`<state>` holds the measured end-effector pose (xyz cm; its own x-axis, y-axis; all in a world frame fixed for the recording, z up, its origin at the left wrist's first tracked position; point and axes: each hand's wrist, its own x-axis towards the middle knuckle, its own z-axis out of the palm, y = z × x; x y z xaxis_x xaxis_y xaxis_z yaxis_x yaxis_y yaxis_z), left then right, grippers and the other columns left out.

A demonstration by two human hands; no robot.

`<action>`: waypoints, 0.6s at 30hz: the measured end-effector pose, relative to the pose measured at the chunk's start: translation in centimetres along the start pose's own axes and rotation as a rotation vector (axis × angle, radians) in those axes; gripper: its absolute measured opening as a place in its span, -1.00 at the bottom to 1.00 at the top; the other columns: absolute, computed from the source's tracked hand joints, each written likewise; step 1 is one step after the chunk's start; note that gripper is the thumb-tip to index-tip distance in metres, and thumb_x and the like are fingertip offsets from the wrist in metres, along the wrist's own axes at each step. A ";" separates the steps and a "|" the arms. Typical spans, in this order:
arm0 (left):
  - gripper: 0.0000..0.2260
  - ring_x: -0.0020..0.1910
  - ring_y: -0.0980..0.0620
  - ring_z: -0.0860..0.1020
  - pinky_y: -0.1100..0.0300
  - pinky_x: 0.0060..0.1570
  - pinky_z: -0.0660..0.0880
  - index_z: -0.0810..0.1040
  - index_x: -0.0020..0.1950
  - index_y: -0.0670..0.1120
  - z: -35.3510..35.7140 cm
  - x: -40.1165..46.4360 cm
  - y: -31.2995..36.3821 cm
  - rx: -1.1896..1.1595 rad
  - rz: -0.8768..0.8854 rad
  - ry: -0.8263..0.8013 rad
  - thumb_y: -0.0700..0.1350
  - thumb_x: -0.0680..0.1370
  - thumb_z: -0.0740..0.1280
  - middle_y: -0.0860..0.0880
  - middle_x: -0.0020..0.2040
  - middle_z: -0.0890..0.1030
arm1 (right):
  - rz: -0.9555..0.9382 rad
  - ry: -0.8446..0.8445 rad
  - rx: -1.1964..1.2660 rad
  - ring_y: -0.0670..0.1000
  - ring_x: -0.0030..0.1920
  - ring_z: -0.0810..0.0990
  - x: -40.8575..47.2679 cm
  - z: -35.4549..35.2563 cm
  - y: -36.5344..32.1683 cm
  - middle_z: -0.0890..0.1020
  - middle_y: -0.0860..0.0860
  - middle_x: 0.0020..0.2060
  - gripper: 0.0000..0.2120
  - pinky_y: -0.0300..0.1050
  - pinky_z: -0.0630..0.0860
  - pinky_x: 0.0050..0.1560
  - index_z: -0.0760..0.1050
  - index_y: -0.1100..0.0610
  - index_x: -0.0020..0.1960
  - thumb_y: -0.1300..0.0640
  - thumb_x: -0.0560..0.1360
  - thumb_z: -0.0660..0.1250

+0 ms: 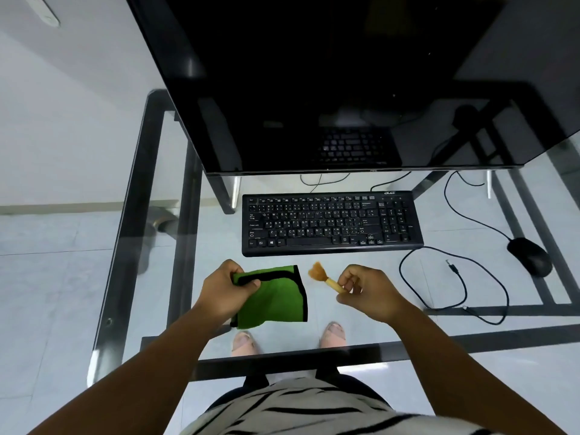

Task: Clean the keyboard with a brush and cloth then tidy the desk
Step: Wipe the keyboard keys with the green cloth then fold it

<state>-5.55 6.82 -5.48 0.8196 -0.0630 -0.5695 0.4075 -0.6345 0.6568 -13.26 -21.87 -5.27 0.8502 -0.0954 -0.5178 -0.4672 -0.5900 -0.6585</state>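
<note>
L hand [227,288] grips folded green cloth w/ black trim [276,298]; R hand [365,291] pinches small wooden-handled brush [323,276], bristles toward cloth. Black keyboard [331,222] just beyond both hands on glass surface [175,277].

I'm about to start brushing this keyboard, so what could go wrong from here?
Dust swept off the keyboard may land on the glass desk, so wipe there too. The loose cable beside the right hand could snag. The brush is only pinched and might slip.
</note>
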 end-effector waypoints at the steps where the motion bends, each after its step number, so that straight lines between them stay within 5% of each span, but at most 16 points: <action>1: -0.77 -0.10 -0.05 0.55 0.15 -0.24 0.43 0.47 -0.10 -0.08 0.1 0.0 0.0 -0.018 -0.007 -0.031 -0.03 0.44 0.48 -0.09 -0.13 0.58 | 0.013 0.020 0.035 -0.09 -0.31 0.49 0.0 0.1 -0.1 0.59 -0.06 -0.24 -0.81 -0.19 0.46 -0.23 0.54 0.06 -0.15 0.21 0.34 0.52; 6: -0.66 -0.02 -0.03 0.59 0.14 -0.14 0.50 0.54 0.00 0.06 0.4 0.2 -0.2 -0.125 -0.072 -0.202 -0.05 0.32 0.59 -0.06 -0.02 0.61 | 0.071 0.042 0.127 -0.08 -0.30 0.54 0.3 0.8 -0.6 0.58 -0.04 -0.27 -0.82 -0.23 0.46 -0.25 0.49 0.09 -0.14 0.17 0.39 0.50; 13: -0.83 -0.06 0.09 0.62 0.30 -0.13 0.48 0.66 -0.09 0.01 0.0 -0.2 0.4 -0.100 0.050 -0.093 -0.12 0.38 0.56 0.06 -0.11 0.67 | 0.146 0.108 0.284 0.02 -0.38 0.63 0.1 2.2 -0.9 0.64 0.10 -0.34 -0.72 -0.02 0.62 -0.26 0.51 0.18 -0.13 0.17 0.31 0.59; 18: -0.85 -0.05 0.04 0.63 0.12 0.03 0.57 0.67 -0.12 0.03 0.7 0.0 0.1 -0.123 0.006 -0.049 -0.09 0.37 0.57 0.06 -0.13 0.69 | 0.136 0.100 0.263 -0.08 -0.43 0.57 -0.4 3.6 -1.3 0.62 0.04 -0.39 -0.73 -0.11 0.58 -0.30 0.52 0.14 -0.16 0.16 0.30 0.59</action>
<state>-5.74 6.26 -5.77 0.8025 -0.1058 -0.5872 0.4520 -0.5345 0.7141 -13.84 -18.17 -6.14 0.7889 -0.2452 -0.5635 -0.6143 -0.3403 -0.7119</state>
